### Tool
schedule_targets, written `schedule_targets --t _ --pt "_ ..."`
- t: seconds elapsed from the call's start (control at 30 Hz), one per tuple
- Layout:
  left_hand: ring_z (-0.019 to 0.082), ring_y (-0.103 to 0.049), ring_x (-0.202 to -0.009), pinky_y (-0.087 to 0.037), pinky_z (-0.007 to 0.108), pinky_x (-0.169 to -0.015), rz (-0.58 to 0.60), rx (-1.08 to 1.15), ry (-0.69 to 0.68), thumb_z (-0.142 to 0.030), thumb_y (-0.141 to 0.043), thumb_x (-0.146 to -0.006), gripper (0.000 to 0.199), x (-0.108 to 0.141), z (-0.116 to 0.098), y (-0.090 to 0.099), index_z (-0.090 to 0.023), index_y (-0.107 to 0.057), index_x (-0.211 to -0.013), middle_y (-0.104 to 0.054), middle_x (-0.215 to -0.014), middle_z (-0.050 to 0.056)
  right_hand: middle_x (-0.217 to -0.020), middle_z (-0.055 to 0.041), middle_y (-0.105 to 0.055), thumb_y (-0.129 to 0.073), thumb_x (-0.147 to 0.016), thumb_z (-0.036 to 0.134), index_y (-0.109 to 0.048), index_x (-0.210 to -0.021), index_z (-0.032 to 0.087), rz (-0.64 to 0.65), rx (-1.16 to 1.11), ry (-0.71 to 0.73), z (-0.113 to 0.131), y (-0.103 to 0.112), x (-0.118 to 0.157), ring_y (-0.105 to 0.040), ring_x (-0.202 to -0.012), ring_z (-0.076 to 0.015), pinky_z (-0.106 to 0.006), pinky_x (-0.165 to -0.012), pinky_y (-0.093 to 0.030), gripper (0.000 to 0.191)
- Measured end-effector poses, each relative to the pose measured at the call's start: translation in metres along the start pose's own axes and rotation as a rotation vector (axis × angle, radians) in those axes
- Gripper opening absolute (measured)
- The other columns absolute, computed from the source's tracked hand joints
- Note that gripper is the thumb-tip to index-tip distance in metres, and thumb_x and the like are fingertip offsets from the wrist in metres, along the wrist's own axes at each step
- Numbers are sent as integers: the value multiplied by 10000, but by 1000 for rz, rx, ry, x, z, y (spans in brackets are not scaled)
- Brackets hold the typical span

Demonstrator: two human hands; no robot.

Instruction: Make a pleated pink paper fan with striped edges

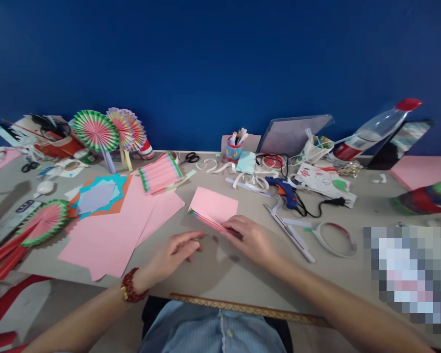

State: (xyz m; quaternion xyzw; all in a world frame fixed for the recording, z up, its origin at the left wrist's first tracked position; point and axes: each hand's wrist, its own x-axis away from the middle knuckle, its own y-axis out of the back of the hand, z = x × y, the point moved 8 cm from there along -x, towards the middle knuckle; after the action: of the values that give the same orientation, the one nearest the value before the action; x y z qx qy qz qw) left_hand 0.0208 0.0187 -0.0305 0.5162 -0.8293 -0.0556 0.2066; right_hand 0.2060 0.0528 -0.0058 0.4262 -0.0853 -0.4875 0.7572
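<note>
Pinching the folded pink paper (215,202) by its near edge at the middle of the table (209,274), the right hand (250,240) faces the left hand (172,254), whose loosely curled fingers are slightly spread.

Grey tabletop (367,206): pink sheets (106,235) left, white paper strips (225,168) mid-back, blue glue gun (288,196) right.

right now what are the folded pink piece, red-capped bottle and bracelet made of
Folded pink piece: matte paper or thin card, by its layered edge. Bottle: probably glossy plastic, clear and see-through. Bracelet: slightly shiny red beads, perhaps glass or plastic; hard to tell.
</note>
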Motion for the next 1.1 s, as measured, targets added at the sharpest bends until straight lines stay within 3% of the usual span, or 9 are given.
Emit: schedule_targets --t 0.1,0.27,0.4,0.5,0.6,0.67,0.73,0.9,1.1 --pt "218 -674 -948 -557 321 -786 -47 -8 -146 -489 -528 -941 492 -11 -17 -11 -191 -526 -1331 -678 -1199 108 -844 -40 -678 -602 -947 336 -657 -908 194 36 -37 -35 9 -8 1 -614 -766 -168 -259 -686 -459 158" --pt "206 -657 -920 -525 338 -855 -221 -378 -394 -327 -471 -995 219 -21 -53 -14 -188 -635 -1030 -700 -996 76 -994 -91 -692 -651 -906 328 -619 -983 180 77 163 59 24 -18 1 -647 -877 -218 -309 -747 -497 170" --pt "230 -625 -1037 -504 388 -928 -271 -678 -668 -174 -392 -984 287 -14 -78 -22 -184 -587 -1195 -688 -1090 107 -1059 -120 -691 -623 -919 384 -608 -1090 169 31 259 165 33 -10 2 -660 -924 -240 -344 -792 -522 275" --pt "236 -625 -1037 -500 402 -914 -317 -829 -787 -138 -403 -957 362 -9 -88 -23 -184 -537 -1291 -689 -1129 108 -973 -110 -700 -563 -951 412 -624 -1006 173 -47 276 200 39 8 5 -663 -865 -225 -329 -755 -529 253" --pt "238 -630 -986 -496 400 -861 -362 -951 -811 -129 -410 -952 349 -10 -93 -19 -160 -549 -1271 -708 -1084 109 -896 -92 -686 -588 -938 434 -615 -942 192 -238 254 195 45 40 11 -652 -821 -212 -311 -712 -531 243" --pt "245 -621 -993 -486 405 -861 -369 -1035 -804 -125 -415 -952 344 -12 -95 -17 -155 -556 -1264 -710 -1100 111 -984 -107 -683 -628 -920 391 -612 -1061 203 -349 285 212 51 60 16 -643 -911 -230 -332 -774 -533 236" --pt "254 -605 -1043 -472 412 -888 -366 -1112 -797 -117 -419 -953 341 -15 -95 -16 -161 -565 -1258 -697 -1166 109 -1102 -116 -672 -617 -923 305 -590 -1204 224 -351 387 254 57 69 16 -621 -987 -247 -368 -850 -512 293" --pt "262 -572 -1144 -454 427 -941 -346 -1201 -780 -158 -426 -970 284 -24 -90 -16 -175 -613 -1183 -655 -1258 113 -976 -51 -708 -505 -948 126 -672 -1099 252 -202 513 360 60 58 12 -606 -841 -190 -319 -776 -475 258" --pt "234 -606 -1031 -462 404 -899 -360 -1231 -813 -163 -440 -989 242 -27 -78 -6 -213 -649 -1100 -687 -1123 88 -1024 -70 -705 -496 -957 125 -696 -1071 241 -220 527 309 24 49 19 -630 -907 -193 -317 -824 -470 258"
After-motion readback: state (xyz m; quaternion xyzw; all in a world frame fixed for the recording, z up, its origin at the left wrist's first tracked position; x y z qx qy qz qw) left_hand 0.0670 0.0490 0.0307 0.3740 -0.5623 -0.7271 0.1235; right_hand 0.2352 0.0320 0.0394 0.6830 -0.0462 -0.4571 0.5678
